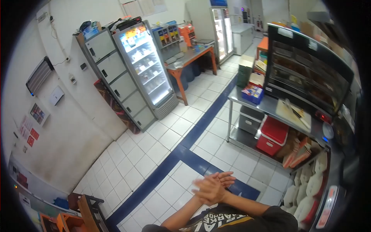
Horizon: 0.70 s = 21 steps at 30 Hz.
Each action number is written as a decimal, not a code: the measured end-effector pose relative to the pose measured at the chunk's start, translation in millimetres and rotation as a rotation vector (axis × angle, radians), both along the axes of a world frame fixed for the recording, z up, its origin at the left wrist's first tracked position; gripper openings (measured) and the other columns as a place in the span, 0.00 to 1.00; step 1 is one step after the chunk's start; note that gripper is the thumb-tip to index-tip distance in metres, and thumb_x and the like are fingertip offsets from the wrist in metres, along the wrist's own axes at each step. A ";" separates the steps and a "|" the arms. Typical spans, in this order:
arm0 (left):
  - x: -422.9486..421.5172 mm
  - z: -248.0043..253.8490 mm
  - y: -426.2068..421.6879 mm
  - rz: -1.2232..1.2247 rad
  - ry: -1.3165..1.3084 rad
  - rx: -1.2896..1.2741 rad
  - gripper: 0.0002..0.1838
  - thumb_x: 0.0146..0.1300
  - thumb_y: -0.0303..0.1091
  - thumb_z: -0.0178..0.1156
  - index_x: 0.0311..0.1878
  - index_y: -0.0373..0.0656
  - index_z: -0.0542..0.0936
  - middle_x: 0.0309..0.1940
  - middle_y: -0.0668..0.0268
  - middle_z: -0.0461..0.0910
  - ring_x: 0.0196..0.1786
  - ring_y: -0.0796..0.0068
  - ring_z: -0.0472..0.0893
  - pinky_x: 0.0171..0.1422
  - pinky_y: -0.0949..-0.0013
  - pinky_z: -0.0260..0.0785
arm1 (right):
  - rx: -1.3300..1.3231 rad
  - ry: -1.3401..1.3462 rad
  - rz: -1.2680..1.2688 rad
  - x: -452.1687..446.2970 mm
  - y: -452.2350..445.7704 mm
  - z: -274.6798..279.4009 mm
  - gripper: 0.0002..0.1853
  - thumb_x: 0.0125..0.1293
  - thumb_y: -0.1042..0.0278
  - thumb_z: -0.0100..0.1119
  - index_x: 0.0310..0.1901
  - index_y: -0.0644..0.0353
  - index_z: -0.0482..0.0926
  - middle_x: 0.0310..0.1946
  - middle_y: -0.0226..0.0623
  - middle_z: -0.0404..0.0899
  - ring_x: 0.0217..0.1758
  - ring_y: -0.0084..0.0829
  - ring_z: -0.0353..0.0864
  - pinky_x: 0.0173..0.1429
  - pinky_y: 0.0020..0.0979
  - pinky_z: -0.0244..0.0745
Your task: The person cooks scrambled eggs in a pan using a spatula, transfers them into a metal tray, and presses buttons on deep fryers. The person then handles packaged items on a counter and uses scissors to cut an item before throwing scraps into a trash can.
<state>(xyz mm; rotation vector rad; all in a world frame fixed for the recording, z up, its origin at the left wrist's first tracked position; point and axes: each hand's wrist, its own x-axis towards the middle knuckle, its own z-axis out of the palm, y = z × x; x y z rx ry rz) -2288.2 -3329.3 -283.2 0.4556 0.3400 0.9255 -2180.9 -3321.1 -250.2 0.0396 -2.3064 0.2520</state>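
Note:
My two hands meet in front of my dark printed shirt, low in the head view. My right hand point(210, 190) lies across the palm side of my left hand, its fingers pointing left and partly blurred. Beneath it, the fingers of my left hand point(227, 179) stretch out to the right, a little apart. The palms overlap and touch. No object shows in either hand. Behind them is the white tiled floor point(174, 189) with blue tile strips.
On the right, a metal table point(270, 106) holds a cutting board point(284, 112) with knives, beside a glass display case point(305, 65). A red cooler point(272, 133) and stacked white boxes point(309, 185) sit lower. Lockers point(118, 77) and a lit fridge point(145, 65) line the left wall.

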 end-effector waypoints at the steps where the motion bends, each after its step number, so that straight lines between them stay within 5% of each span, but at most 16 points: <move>1: -1.0 -6.4 23.2 0.072 -0.062 0.111 0.40 0.74 0.59 0.44 0.76 0.35 0.59 0.70 0.49 0.69 0.70 0.56 0.72 0.76 0.59 0.62 | -0.080 0.006 -0.056 -3.0 36.4 7.3 0.23 0.61 0.55 0.60 0.55 0.56 0.82 0.61 0.47 0.78 0.65 0.43 0.77 0.72 0.48 0.65; 3: -13.7 7.0 78.7 0.159 -0.116 0.244 0.39 0.75 0.59 0.44 0.76 0.35 0.59 0.71 0.50 0.68 0.71 0.56 0.70 0.77 0.59 0.59 | -0.142 0.015 -0.094 -10.9 109.3 13.5 0.24 0.61 0.55 0.59 0.56 0.57 0.81 0.61 0.51 0.78 0.65 0.47 0.77 0.71 0.49 0.65; 6: -25.8 59.7 137.4 0.491 0.382 -0.271 0.35 0.80 0.53 0.35 0.76 0.34 0.58 0.71 0.54 0.68 0.75 0.60 0.65 0.82 0.61 0.52 | -0.342 0.117 -0.207 -36.0 219.1 -7.0 0.24 0.62 0.58 0.55 0.58 0.61 0.79 0.61 0.56 0.77 0.65 0.53 0.76 0.71 0.50 0.65; 8: -44.9 66.2 179.4 0.482 0.308 -0.181 0.34 0.81 0.52 0.32 0.78 0.34 0.53 0.77 0.55 0.58 0.79 0.64 0.57 0.84 0.61 0.43 | -0.648 0.180 -0.275 -56.7 288.8 -16.5 0.24 0.70 0.57 0.43 0.55 0.67 0.79 0.59 0.59 0.77 0.65 0.56 0.74 0.72 0.50 0.64; 14: -115.8 49.7 302.4 0.573 0.109 -0.017 0.38 0.79 0.54 0.34 0.79 0.34 0.49 0.80 0.56 0.53 0.82 0.63 0.51 0.85 0.60 0.35 | -0.826 0.116 -0.208 -143.8 406.4 -14.5 0.29 0.73 0.56 0.39 0.65 0.70 0.70 0.67 0.61 0.68 0.69 0.58 0.69 0.73 0.47 0.63; 18: -184.4 50.4 386.2 0.603 -0.042 -0.189 0.38 0.79 0.58 0.32 0.80 0.39 0.50 0.80 0.56 0.52 0.83 0.63 0.47 0.85 0.60 0.39 | -0.331 0.043 -0.369 -218.7 451.7 13.5 0.29 0.71 0.53 0.48 0.66 0.67 0.70 0.70 0.58 0.66 0.70 0.56 0.69 0.73 0.48 0.62; 19: -203.3 41.9 411.6 0.620 -0.003 -0.014 0.40 0.77 0.62 0.34 0.80 0.44 0.50 0.80 0.50 0.52 0.82 0.56 0.49 0.84 0.55 0.44 | -0.324 0.041 -0.369 -238.2 461.1 19.0 0.29 0.71 0.53 0.48 0.66 0.67 0.70 0.70 0.58 0.66 0.70 0.56 0.69 0.73 0.48 0.62; 20: -222.6 22.4 440.1 0.619 -0.009 -0.013 0.40 0.77 0.62 0.34 0.80 0.44 0.50 0.80 0.50 0.52 0.82 0.56 0.49 0.84 0.55 0.44 | -0.291 -0.021 -0.262 -256.3 469.0 24.2 0.32 0.68 0.49 0.52 0.65 0.65 0.72 0.69 0.58 0.66 0.71 0.56 0.68 0.74 0.56 0.58; 21: -242.5 -0.5 471.0 0.438 -0.279 0.128 0.39 0.77 0.61 0.34 0.81 0.45 0.50 0.79 0.46 0.51 0.82 0.52 0.50 0.84 0.51 0.42 | -0.258 -0.083 -0.155 -275.1 477.8 31.0 0.34 0.65 0.45 0.56 0.65 0.62 0.73 0.69 0.58 0.67 0.72 0.55 0.67 0.74 0.64 0.54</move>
